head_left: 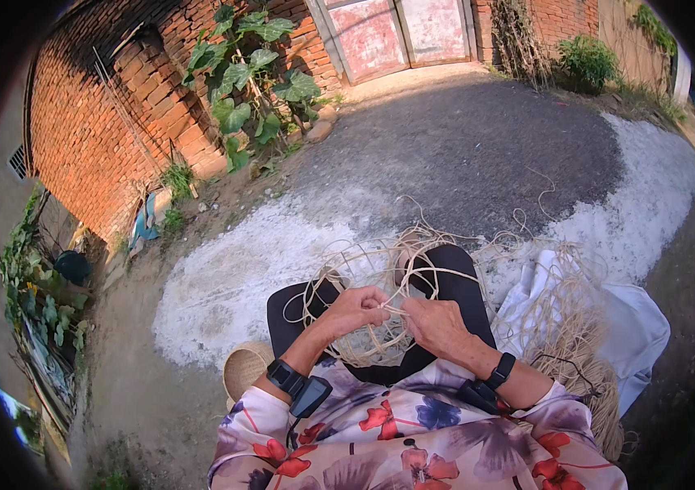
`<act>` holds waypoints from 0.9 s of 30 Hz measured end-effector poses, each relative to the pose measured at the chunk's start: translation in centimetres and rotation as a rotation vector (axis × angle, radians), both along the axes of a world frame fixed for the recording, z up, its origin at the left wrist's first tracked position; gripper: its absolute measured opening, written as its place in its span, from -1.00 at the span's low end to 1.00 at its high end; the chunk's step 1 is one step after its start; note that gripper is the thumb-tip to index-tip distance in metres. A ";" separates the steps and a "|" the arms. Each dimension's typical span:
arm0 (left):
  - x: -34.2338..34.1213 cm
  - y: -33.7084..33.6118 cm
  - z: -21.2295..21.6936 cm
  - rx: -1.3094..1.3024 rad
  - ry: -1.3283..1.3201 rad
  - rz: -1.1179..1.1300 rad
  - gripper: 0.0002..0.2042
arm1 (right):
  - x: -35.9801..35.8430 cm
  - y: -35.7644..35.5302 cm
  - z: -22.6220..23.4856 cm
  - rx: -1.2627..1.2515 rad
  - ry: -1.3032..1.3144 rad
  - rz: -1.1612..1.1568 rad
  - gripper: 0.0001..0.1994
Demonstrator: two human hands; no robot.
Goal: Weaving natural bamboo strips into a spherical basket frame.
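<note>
Over my lap lies an open, loose weave of pale straw cord (356, 353), its loops spreading across my knees. My left hand (357, 309) pinches a strand of the cord between thumb and fingers. Close beside it, nearly touching, my right hand (436, 323) is closed on the cord too. The fingertips meet where strands cross, so the exact crossing is partly hidden. Loose ends trail forward past my knees and off to the right. A big bundle of the same cord (580, 367) lies at my right side, partly on a white cloth (637, 322).
A small woven basket (245, 367) stands by my left elbow. Ahead, the ground carries a white powdery patch (217, 286) and dark grey paving (478, 147). Farther off are a leafy plant (237, 77), a brick wall (90, 139) and a faded red double door (400, 33).
</note>
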State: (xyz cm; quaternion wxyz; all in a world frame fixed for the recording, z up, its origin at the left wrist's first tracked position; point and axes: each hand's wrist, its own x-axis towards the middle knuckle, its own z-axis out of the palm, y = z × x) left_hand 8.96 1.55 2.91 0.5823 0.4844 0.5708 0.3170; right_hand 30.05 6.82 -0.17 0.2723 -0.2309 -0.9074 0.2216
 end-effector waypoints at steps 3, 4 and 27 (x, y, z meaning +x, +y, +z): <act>2.3 -2.0 -0.3 0.367 0.622 0.047 -0.76 | 0.8 0.3 0.5 -0.011 -0.021 -0.016 -0.88; 3.0 -2.5 -0.4 0.403 0.753 0.115 -0.75 | 0.8 0.6 0.9 0.008 0.006 -0.039 -0.87; -0.9 0.0 0.2 0.757 0.796 0.123 -0.80 | 48.4 16.1 -6.6 -0.608 0.691 -1.260 -0.89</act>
